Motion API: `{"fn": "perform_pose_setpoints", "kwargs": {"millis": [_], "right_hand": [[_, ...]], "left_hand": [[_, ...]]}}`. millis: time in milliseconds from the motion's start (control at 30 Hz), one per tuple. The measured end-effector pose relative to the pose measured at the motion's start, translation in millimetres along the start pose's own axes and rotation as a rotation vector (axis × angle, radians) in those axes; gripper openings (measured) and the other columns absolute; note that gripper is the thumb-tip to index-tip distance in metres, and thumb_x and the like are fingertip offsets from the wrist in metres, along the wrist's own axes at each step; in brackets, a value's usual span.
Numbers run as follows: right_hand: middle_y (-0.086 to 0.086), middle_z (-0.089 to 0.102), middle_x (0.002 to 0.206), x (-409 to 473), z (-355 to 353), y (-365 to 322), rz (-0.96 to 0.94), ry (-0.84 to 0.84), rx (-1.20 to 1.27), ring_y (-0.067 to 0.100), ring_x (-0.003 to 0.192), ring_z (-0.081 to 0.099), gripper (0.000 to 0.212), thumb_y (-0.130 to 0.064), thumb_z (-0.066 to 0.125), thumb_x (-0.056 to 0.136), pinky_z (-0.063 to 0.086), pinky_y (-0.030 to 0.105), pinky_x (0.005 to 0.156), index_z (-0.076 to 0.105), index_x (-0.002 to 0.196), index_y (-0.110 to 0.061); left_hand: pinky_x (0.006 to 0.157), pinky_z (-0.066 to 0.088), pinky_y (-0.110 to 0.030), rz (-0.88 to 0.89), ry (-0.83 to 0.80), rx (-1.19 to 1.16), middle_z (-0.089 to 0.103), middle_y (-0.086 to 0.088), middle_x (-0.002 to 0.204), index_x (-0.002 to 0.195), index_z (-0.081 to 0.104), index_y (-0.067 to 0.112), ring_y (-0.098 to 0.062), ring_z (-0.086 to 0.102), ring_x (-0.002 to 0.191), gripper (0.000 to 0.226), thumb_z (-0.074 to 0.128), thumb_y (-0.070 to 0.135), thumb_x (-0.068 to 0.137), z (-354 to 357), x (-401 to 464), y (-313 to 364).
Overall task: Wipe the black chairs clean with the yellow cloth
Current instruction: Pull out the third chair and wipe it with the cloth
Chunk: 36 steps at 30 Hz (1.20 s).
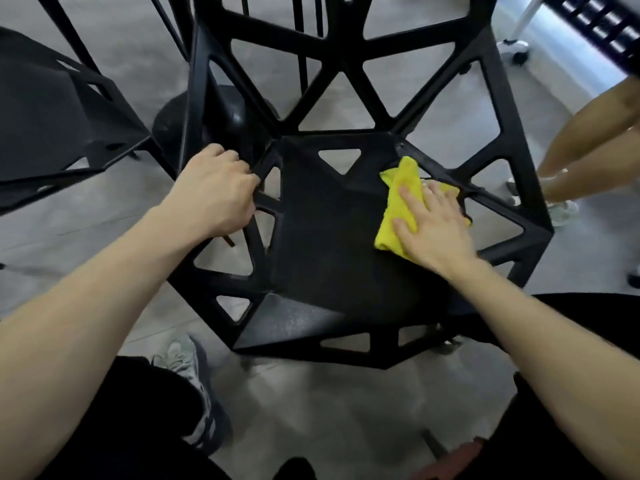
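Note:
A black chair (322, 237) with a web of triangular cut-outs stands right below me, its seat facing up. My right hand (433, 226) lies flat with straight fingers on the folded yellow cloth (398, 199), pressing it onto the right side of the seat near the armrest struts. My left hand (218, 188) grips a strut on the chair's left side, fingers curled round it. A second black chair (59, 126) stands at the left.
A black round table base (221, 116) sits behind the chair's left side. Another person's bare legs (588, 143) and white shoes stand close at the right. A white wheeled frame (519, 46) is at the back right. My own shoe (187, 362) is on the grey floor.

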State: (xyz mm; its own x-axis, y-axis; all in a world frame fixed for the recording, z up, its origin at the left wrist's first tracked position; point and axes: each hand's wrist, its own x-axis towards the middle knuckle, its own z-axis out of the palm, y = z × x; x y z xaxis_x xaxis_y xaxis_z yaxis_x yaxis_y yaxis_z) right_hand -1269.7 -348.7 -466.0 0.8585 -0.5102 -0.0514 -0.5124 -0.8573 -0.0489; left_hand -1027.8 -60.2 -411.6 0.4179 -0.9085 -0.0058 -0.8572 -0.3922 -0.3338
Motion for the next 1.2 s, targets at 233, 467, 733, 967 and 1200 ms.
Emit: {"fn": "perform_pose_setpoints", "kwargs": {"millis": [233,467,733,967,1200], "right_hand": [[0.009,0.049,0.16,-103,0,-106,-0.68,-0.011,0.203,0.026,0.152,0.037,0.056,-0.052,0.05,0.103,0.024,0.044,0.127,0.054,0.154,-0.03],[0.01,0.042,0.166,-68,-8,59,-0.156,0.005,-0.049,0.029,0.16,0.026,0.066,-0.062,0.026,0.102,0.011,0.057,0.131,0.044,0.16,-0.035],[0.015,0.033,0.17,-94,-1,-18,-0.432,-0.078,0.101,0.033,0.159,0.026,0.073,-0.063,0.029,0.103,0.017,0.056,0.128,0.026,0.168,-0.031],[0.003,0.055,0.118,-124,-19,3,-0.721,0.253,-0.053,0.029,0.114,0.052,0.077,-0.088,0.056,0.081,0.04,0.048,0.104,0.066,0.118,-0.021],[0.002,0.06,0.096,-127,-19,-39,-0.885,0.274,-0.072,0.03,0.098,0.06,0.031,-0.048,0.061,0.087,0.046,0.047,0.092,0.07,0.091,-0.019]], "left_hand": [[0.091,0.049,-0.048,0.017,0.048,-0.157,0.077,-0.008,0.1,0.104,0.079,0.015,-0.036,0.069,0.1,0.054,0.032,0.037,0.093,-10,-31,49],[0.087,0.05,-0.045,0.176,0.145,-0.323,0.07,-0.002,0.096,0.099,0.076,0.018,-0.03,0.065,0.096,0.03,0.05,0.033,0.1,-30,-69,98],[0.075,0.043,-0.039,0.607,0.106,-0.346,0.06,0.005,0.08,0.075,0.072,0.024,-0.025,0.055,0.083,0.028,0.066,0.041,0.097,-40,-102,188],[0.078,0.045,-0.036,0.466,0.091,-0.126,0.068,0.008,0.075,0.081,0.067,0.024,-0.023,0.06,0.083,0.019,0.054,0.033,0.091,-32,-115,192],[0.074,0.043,-0.037,0.376,-0.081,-0.063,0.061,0.004,0.058,0.065,0.068,0.024,-0.023,0.06,0.07,0.024,0.056,0.034,0.083,-38,-132,175]]}}
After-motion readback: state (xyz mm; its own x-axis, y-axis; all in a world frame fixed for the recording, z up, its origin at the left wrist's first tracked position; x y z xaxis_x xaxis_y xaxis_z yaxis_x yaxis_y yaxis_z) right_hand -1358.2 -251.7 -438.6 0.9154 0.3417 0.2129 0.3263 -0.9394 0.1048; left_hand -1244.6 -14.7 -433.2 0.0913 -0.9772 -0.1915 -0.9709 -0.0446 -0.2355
